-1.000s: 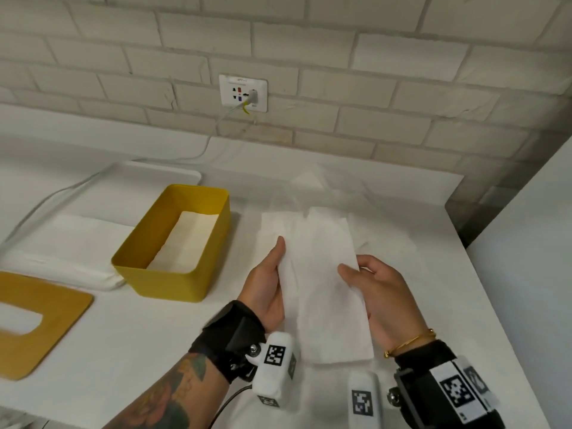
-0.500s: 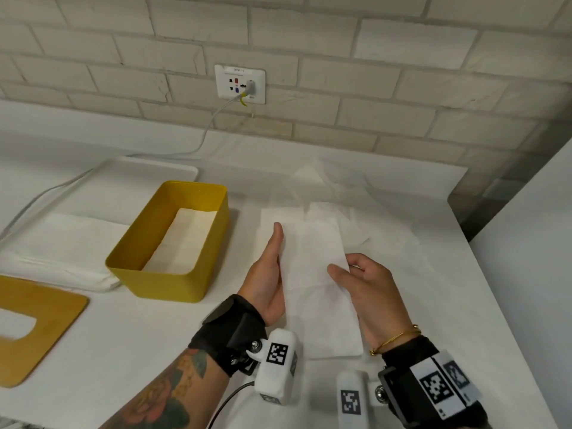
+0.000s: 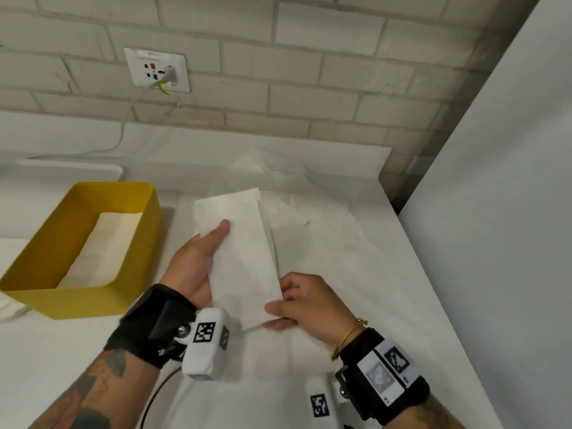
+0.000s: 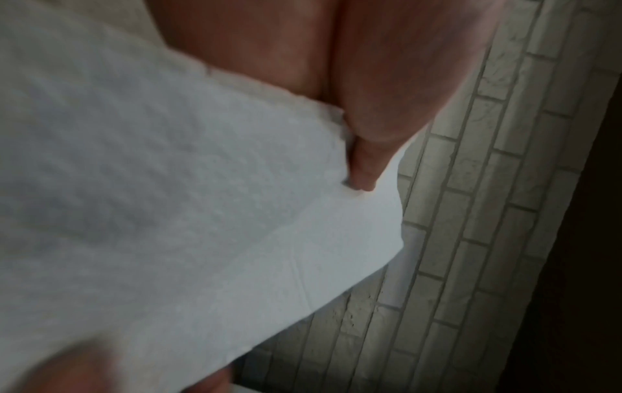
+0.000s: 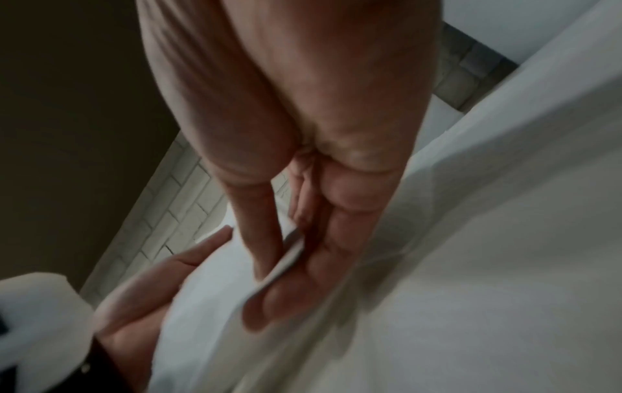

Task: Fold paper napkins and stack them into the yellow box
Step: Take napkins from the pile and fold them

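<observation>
A folded white napkin (image 3: 244, 258) is held above the table between both hands, a long narrow strip. My left hand (image 3: 198, 264) holds its left edge, thumb lying on top and fingers hidden under the paper (image 4: 202, 212). My right hand (image 3: 297, 305) pinches the near right corner between thumb and fingers, the thin edge of the napkin (image 5: 286, 263) showing between them. The yellow box (image 3: 93, 301) stands to the left with folded napkins (image 3: 102, 252) lying flat inside. More loose napkins (image 3: 278, 218) lie on the table behind the held one.
The white table (image 3: 356, 258) ends at a brick wall with a socket and a plugged-in cable (image 3: 158, 72). A white panel (image 3: 495, 212) rises at the right. A white tray (image 3: 62, 170) lies behind the box.
Both hands have lifted the folded napkin and shifted it left towards the box. The right hand slid down from the strip's right edge to its near corner.
</observation>
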Tool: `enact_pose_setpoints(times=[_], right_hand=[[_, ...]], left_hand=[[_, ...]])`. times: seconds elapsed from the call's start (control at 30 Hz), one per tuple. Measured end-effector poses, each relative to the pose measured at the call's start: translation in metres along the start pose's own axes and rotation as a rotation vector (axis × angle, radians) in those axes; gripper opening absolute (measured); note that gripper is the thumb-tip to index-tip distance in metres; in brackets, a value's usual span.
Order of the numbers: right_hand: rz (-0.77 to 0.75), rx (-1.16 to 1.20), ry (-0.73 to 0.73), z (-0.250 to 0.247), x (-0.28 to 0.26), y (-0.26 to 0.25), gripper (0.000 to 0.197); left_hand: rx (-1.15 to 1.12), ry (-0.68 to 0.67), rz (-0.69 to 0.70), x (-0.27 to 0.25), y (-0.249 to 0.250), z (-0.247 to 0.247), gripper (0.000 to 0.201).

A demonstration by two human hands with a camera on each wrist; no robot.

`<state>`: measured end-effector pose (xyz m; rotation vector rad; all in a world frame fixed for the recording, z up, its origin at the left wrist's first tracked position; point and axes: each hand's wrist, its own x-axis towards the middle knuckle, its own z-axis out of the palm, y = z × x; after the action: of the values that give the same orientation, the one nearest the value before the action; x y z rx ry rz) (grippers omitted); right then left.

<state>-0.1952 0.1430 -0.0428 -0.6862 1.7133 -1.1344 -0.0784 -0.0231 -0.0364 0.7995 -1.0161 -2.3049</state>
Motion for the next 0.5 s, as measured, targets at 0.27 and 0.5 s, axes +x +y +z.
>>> enact_pose_setpoints(times=[0.27,0.5], right_hand=[[0.112,0.002,0.372,-0.091,-0.004,-0.008,0.011],[0.338,0.157,0.482,-0.101,0.030,-0.001,0.031]], left_hand=[[-0.010,0.040,-0.033,-0.002,0.003,-0.013,0.038],[0.008,0.054,-0.068,-0.009,-0.007,-0.011,0.035]])
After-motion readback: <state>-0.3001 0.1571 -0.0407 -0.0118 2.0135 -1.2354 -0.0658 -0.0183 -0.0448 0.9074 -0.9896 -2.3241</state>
